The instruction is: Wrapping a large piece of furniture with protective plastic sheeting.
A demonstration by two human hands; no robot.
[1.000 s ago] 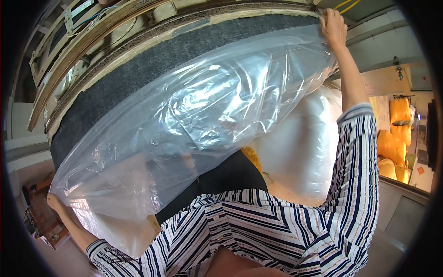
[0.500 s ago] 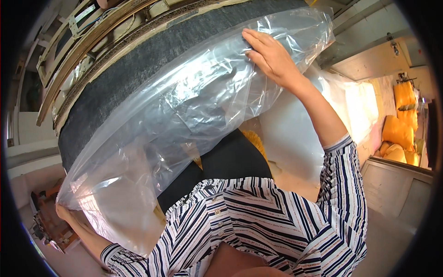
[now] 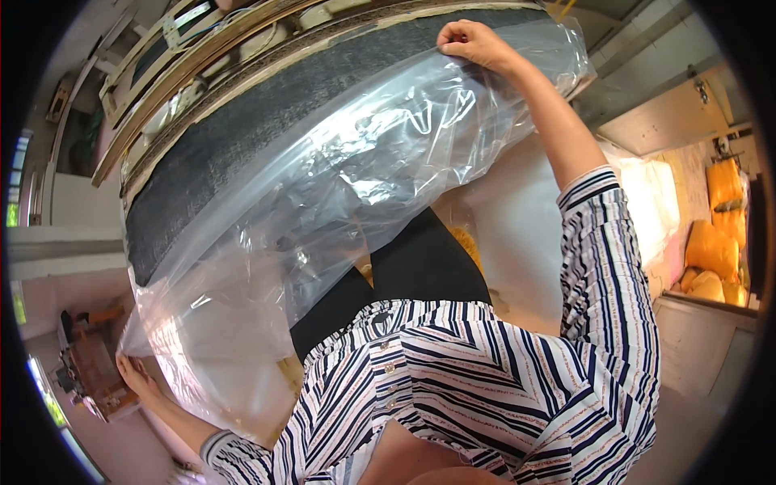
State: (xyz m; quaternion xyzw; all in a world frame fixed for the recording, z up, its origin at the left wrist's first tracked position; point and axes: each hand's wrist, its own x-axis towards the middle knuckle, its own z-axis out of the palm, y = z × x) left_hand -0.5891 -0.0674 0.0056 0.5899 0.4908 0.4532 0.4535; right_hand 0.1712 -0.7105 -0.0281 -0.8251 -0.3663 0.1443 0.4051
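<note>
- Workshop interior; wooden frames stacked at upper left, yellow cushions at far right.
- Clear plastic bag covers most of the dark grey padded panel; its upper edge is bare, so bagging appears part done.
- Right hand, arm raised, grips the bag's upper edge.
- Left hand, arm low and outstretched, pinches the bag's lower corner.

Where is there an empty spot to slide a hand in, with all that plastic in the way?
The dark grey fabric strip is bare along its upper left, between the wooden frame and the clear plastic sheet. Crowded: the plastic covers the rest, gripped by the right hand at the top and the left hand at the lower corner. Below hangs the striped shirt.
</note>
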